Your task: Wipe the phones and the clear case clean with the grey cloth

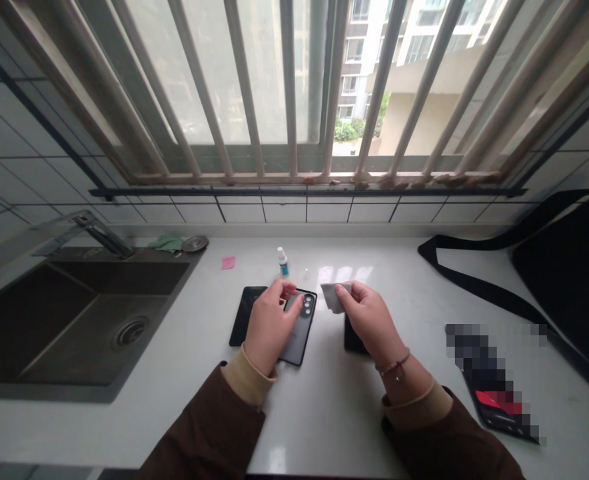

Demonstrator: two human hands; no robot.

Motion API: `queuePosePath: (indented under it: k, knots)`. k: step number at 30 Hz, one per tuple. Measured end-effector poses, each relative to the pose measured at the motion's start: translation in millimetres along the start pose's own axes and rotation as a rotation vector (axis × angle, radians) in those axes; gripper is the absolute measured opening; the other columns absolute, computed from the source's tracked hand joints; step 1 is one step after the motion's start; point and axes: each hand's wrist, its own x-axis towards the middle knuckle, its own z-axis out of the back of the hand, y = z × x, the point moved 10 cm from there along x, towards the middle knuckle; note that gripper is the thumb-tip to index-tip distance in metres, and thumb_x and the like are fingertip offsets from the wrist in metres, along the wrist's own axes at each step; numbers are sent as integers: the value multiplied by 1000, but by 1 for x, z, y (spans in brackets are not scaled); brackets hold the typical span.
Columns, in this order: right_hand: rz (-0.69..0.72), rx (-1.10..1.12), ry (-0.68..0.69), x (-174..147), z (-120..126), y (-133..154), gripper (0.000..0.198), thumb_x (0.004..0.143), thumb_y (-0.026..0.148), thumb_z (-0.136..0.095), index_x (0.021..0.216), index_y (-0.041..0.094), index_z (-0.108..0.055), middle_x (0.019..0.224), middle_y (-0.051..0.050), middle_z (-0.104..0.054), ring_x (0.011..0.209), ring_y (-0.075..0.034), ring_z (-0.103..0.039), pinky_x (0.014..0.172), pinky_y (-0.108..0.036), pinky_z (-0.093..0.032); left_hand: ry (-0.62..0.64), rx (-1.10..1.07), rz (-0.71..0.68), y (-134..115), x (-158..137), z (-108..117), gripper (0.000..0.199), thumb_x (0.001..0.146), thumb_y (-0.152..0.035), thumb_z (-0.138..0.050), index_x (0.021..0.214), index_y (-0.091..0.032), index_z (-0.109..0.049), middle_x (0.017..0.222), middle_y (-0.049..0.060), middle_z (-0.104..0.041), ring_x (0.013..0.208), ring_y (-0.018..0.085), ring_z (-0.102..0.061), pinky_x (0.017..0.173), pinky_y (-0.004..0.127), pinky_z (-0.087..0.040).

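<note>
My right hand [369, 313] pinches a small grey cloth [330, 297] between thumb and fingers. Partly hidden beneath that hand is a dark, flat, phone-like object [353, 339]. Fingers curved and apart, my left hand [273, 320] hovers over or rests on a black phone case [300, 335]; contact is hard to make out. Round camera openings show at the case's upper right corner, near my left thumb. To its left lies another flat black slab [240, 319], partly covered by my hand. Behind them stands a small white-capped bottle [282, 261] with a blue label.
A dark sink [74, 320] with a faucet [105, 235] is on the left. Near it are a green cloth [165, 243], a metal drain strainer [195, 244] and a pink note [228, 263]. A black bag [569, 267] with a strap and a pixelated flat item [494, 387] lie right. Window bars rise behind.
</note>
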Motion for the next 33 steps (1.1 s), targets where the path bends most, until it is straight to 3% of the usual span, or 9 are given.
queuePosePath:
  k: [4,7,11,15,25,30,33]
  knots:
    - [-2,-386,-143,7,30,1,37,98,55,-55,86,22,-67,79,-5,-72,75,-24,-63,67,-33,-40,101,421,-183,-17,-6,-14,19,94,-21,-66,113,-22,-71,112,12,-70,108,31,-63,99,44,-47]
    - [-15,-637,-160,11,38,-1,33,100,46,-48,82,23,-63,83,-8,-71,79,-27,-63,69,-35,-40,130,664,-153,-11,-10,-18,18,97,-22,-60,108,-20,-74,106,15,-69,103,34,-60,89,44,-46]
    - [60,-860,-184,13,38,-1,29,101,38,-45,85,22,-63,101,-16,-71,101,-32,-63,87,-40,-44,140,857,-100,-1,-12,-16,18,99,-24,-57,94,-20,-74,95,16,-70,99,36,-58,78,43,-39]
    - [61,-941,-180,12,35,-5,30,102,35,-45,98,18,-70,114,-21,-69,113,-35,-60,98,-44,-44,158,870,-91,2,-12,-16,16,99,-23,-57,95,-21,-73,94,16,-72,97,35,-59,76,42,-36]
    - [-128,-1038,-152,7,36,-8,39,103,35,-44,119,14,-73,145,-20,-58,131,-40,-52,103,-49,-47,220,972,-5,15,-10,-20,26,105,-20,-45,100,-20,-70,95,12,-74,97,33,-60,76,43,-37]
    - [-129,-1015,-172,14,39,-13,36,103,34,-46,118,16,-73,140,-19,-62,129,-38,-56,106,-47,-47,152,908,-43,1,-9,-16,18,104,-31,-55,103,-20,-69,102,13,-70,102,34,-58,81,44,-38]
    - [-141,-998,-186,18,43,-14,34,104,32,-42,112,16,-71,130,-18,-67,124,-36,-60,104,-46,-48,200,713,-209,-23,-14,-31,25,99,-44,-67,109,-21,-67,111,11,-67,107,31,-57,89,43,-40]
